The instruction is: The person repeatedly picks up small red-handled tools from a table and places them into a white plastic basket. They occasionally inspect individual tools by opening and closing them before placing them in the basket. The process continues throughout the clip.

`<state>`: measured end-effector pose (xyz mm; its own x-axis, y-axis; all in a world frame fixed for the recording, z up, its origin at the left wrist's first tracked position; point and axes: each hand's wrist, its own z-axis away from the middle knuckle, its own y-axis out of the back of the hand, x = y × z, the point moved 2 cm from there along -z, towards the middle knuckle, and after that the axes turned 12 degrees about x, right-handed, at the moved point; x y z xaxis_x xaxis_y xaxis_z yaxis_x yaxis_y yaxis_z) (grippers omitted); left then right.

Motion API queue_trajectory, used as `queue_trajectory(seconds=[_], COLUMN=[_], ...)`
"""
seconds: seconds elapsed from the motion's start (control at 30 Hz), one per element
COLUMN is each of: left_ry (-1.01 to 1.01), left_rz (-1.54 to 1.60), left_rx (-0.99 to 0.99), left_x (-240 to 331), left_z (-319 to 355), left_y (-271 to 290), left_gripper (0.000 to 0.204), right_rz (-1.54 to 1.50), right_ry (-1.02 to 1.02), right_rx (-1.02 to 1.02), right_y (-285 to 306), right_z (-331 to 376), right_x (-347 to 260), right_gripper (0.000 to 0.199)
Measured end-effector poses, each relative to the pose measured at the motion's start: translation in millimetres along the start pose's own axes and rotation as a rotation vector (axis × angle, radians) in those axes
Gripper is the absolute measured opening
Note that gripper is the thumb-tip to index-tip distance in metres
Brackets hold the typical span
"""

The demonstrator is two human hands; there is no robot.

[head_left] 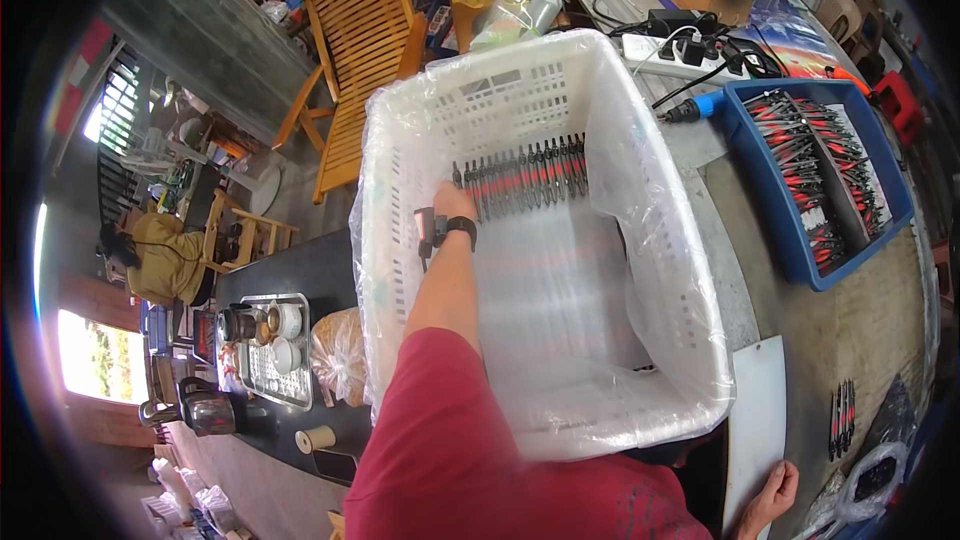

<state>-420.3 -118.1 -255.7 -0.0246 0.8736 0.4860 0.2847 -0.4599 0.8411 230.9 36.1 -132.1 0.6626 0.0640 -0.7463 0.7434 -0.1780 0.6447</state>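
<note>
My left hand [456, 204], with a dark band and a small device at the wrist, reaches into a white plastic crate [680, 270]. Its fingers close around the slim black-and-red pen-shaped item [458, 176] at the left end of a row; the fingertips are partly hidden. The row of similar items [530, 175] lies side by side on a translucent sheet [550, 290] within the plastic-lined crate. At the lower right, my right hand [772, 500] rests by the edge of a white board [755, 420], fingers loosely bent, nothing visible in them.
On the right-hand table, a blue bin [815, 265] holds many similar items beside a divider. Several more [842, 420] lie near its front. A power strip [680, 55] with cables sits behind. Left are a tea tray [275, 395], a wooden chair [360, 30] and a seated person [165, 255].
</note>
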Motion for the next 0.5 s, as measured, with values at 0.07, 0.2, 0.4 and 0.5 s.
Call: queue_trajectory(seconds=[0.07,0.2,0.4,0.5], left_ry=[-0.012,0.02,0.015,-0.049], left_rz=[0.004,-0.049,-0.059,-0.143], left_rx=[0.005,0.008,-0.018,-0.045], left_x=[1,-1,-5,-5], left_z=[1,2,-6,-7], left_y=[-1,-8,-21,-27], left_gripper=[0.023,0.022,0.02,0.019], right_rz=[0.08,0.095,0.092,0.123], right_ry=[0.024,0.011,0.05,0.052], right_rx=[0.034,0.039,0.052,0.05], right_y=[-2,-6,-8,-6], right_z=[3,4,4,4], right_x=[-16,-29,-29,-28], right_gripper=[0.021,0.02,0.02,0.02])
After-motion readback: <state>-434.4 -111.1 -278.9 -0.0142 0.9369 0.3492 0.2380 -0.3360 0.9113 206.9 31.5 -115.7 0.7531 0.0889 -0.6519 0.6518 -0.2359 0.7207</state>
